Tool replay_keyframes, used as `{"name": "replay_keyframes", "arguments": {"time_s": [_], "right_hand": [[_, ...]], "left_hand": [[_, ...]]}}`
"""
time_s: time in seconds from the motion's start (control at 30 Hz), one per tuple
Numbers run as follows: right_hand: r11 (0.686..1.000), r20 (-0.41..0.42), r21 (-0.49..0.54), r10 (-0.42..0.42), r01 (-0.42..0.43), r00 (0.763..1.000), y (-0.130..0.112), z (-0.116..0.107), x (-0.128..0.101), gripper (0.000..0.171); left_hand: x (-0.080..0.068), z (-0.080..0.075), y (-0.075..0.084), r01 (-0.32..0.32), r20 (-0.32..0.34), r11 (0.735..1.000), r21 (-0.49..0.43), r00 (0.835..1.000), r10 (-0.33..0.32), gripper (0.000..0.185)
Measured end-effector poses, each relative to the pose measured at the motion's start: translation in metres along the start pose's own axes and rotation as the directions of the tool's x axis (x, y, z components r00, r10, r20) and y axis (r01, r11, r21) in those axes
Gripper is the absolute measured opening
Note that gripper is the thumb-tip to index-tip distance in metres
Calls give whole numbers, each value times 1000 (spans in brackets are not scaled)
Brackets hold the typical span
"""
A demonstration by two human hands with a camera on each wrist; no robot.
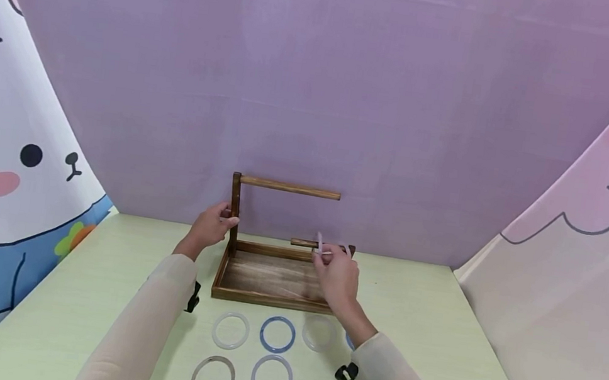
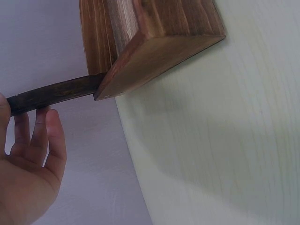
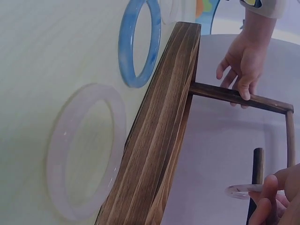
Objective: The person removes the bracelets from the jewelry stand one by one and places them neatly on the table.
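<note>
A brown wooden stand (image 1: 268,299) has a tray base, a tall left post (image 1: 236,194) with an upper rod (image 1: 290,187), and a shorter lower rod (image 1: 300,242) at the right. My left hand (image 1: 210,227) grips the tall post, thumb on one side and fingers on the other. At the lower rod, my right hand (image 1: 338,276) pinches a pale, translucent bangle (image 3: 234,189). The bangle's loop crosses the rod near its free end and seems to go around it; fingers hide part. A pale curved edge (image 1: 347,251) shows beyond the right fingers; whether it is another bangle is unclear.
Several bangles lie on the table before the stand: a white one (image 1: 216,329), a blue one (image 1: 262,332), a translucent one (image 1: 305,332), a grey-brown one (image 1: 194,379) and a lavender one (image 1: 253,376). Another blue bangle (image 1: 348,341) is mostly behind the right forearm. A purple cloth backdrop (image 1: 431,136) hangs behind.
</note>
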State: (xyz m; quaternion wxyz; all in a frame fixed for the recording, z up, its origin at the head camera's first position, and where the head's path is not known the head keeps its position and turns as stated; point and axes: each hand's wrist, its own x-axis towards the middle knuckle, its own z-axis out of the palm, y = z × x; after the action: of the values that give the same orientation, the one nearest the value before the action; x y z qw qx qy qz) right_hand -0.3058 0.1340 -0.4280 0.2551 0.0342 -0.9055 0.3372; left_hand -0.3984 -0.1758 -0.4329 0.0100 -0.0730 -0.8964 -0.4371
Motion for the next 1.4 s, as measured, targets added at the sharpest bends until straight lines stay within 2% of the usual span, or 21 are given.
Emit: {"name": "replay_keyframes", "arguments": {"time_s": [0.5, 0.8, 1.23, 1.4], "right_hand": [[998, -3, 34, -58, 58, 998, -13, 10, -2, 14], [997, 62, 64, -44, 40, 997, -20, 14, -3, 15], [993, 27, 45, -108, 107, 994, -31, 25, -4, 12], [994, 76, 75, -81, 75, 994, -35, 27, -3, 14]], "left_hand": [[2, 2, -2, 4, -5, 1000, -1, 1000, -4, 42], [2, -1, -2, 7, -5, 1000, -8, 1000, -7, 44], [2, -1, -2, 2, -5, 1000, 0, 1000, -2, 42], [3, 0, -4, 3, 0, 1000, -3, 1000, -3, 46]]}}
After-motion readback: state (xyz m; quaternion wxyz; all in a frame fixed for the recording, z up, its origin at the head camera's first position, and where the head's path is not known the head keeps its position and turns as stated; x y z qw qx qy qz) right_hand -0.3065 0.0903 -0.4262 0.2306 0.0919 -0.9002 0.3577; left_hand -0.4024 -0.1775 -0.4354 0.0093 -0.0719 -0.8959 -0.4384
